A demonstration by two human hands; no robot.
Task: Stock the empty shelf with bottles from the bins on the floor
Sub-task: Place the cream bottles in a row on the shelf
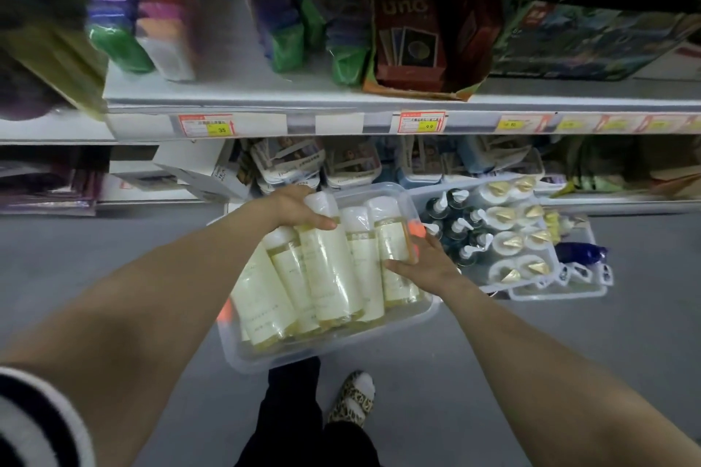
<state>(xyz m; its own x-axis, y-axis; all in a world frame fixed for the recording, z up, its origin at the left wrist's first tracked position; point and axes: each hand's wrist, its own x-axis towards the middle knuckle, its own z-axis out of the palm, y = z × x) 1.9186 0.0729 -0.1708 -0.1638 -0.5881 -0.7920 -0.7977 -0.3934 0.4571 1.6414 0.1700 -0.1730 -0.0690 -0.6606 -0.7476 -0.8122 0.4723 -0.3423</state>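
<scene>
pale yellow bottles [288, 277] lie side by side in the clear bin [333, 347], white caps toward its far rim. the left hand [297, 208] curls round one bottle's shoulder near that rim; the right hand [425, 262] pinches the bottle against the bin's right wall. they look full and film-wrapped, so probably heavy and slick: better gripped round the body than by the cap.

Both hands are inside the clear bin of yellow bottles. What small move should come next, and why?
Probably lift the two held bottles straight up out of the clear bin. The left hand grips one pale yellow bottle just below its white cap, the right hand holds the rightmost bottle, and both lie packed among the others.
</scene>
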